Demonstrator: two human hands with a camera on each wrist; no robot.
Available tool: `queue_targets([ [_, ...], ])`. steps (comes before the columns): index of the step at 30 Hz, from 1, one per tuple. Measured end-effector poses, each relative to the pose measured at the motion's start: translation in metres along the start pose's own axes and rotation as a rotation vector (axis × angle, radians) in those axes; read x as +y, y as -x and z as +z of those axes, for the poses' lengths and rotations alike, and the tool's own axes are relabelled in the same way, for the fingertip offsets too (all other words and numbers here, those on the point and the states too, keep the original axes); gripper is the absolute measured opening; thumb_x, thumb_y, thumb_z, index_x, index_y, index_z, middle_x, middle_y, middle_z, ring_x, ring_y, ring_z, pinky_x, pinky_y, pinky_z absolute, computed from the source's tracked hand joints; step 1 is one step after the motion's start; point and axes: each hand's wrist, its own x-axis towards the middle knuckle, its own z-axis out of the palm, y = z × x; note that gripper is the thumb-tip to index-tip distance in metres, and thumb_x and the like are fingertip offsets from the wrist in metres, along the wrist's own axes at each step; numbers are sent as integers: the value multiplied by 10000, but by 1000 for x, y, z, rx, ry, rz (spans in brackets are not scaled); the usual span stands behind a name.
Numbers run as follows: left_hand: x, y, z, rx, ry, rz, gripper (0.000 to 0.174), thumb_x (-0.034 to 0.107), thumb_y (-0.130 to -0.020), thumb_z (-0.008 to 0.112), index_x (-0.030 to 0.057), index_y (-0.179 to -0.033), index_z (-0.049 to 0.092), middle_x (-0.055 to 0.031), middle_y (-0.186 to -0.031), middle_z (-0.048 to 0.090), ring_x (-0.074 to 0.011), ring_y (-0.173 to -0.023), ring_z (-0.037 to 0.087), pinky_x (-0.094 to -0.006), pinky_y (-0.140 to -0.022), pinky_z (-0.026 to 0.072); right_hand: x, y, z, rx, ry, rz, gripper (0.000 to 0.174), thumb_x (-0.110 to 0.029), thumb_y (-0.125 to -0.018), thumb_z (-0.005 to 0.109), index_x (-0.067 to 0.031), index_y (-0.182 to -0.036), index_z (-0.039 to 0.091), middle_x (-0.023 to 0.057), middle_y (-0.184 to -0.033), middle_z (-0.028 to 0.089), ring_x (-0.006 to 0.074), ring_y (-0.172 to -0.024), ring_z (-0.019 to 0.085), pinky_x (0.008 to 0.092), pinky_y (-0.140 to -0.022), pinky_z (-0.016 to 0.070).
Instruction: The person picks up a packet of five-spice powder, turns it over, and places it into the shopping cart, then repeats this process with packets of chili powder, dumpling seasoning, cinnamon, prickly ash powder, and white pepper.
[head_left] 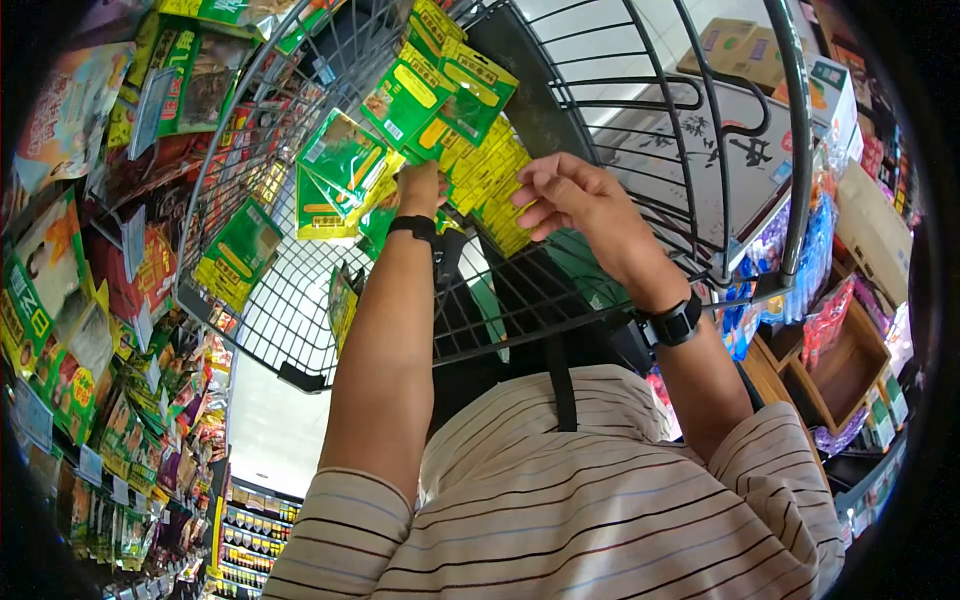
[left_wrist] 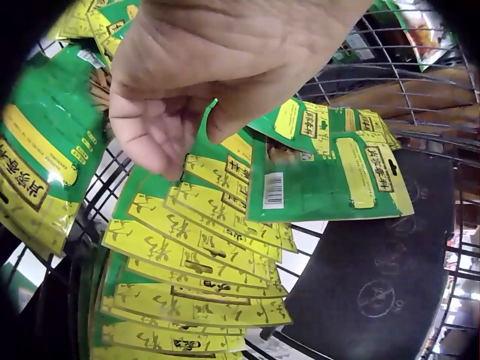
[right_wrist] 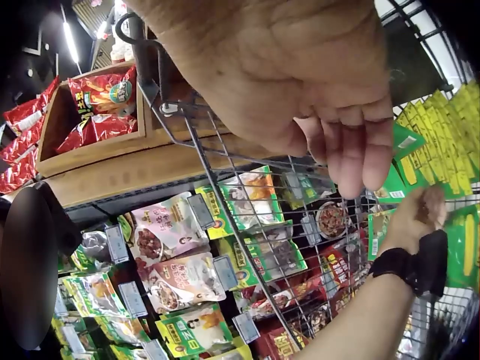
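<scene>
In the head view my left hand (head_left: 420, 186) reaches down into a wire shopping cart (head_left: 330, 372) among green-and-yellow seasoning packets. The left wrist view shows its fingers curled, with the thumb and fingertips pinching the green edge of one seasoning packet (left_wrist: 208, 124). Below that hand lies a fanned stack of yellow-ended packets (left_wrist: 195, 292), overlapping one another. A loose packet (left_wrist: 330, 176) with a barcode is just right of the hand. My right hand (head_left: 585, 205) hovers beside the fanned stack, fingers loosely bent and holding nothing; its palm (right_wrist: 292, 90) fills the top of the right wrist view.
More packets (head_left: 345, 165) lie at the cart's left and far side, and one (head_left: 240, 255) leans by its left wall. A black panel (left_wrist: 367, 277) lies beside the stack. Shelves of bagged food (head_left: 150, 270) line the left; boxes (head_left: 690, 140) stand right of the cart.
</scene>
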Motion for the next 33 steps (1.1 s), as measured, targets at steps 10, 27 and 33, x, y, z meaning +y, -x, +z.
queue_targets([
  [10, 3, 1, 2, 12, -34, 7, 192, 274, -916, 560, 94, -861, 521, -23, -711, 544, -178, -613, 565, -415, -648, 450, 7, -5, -3, -20, -1, 14, 271, -242, -1024, 518, -12, -1150, 586, 97, -1004, 667, 164, -851, 669, 289, -752, 548],
  [27, 12, 17, 7, 7, -162, 5, 304, 288, -942, 587, 6, -1055, 578, -115, -943, 624, -243, -840, 635, -450, -722, 559, 15, -14, -3, -21, 9, 68, 242, -248, -1018, 532, -30, -1105, 592, 90, -984, 678, 153, -828, 671, 287, -747, 549],
  [33, 12, 31, 9, -5, 18, 35, 321, 296, -955, 593, 6, -1088, 564, -121, -998, 618, -251, -885, 638, -417, -727, 560, 16, -15, -5, -22, 17, 90, 242, -243, -1020, 528, -29, -1113, 588, 89, -984, 676, 156, -825, 670, 288, -744, 549],
])
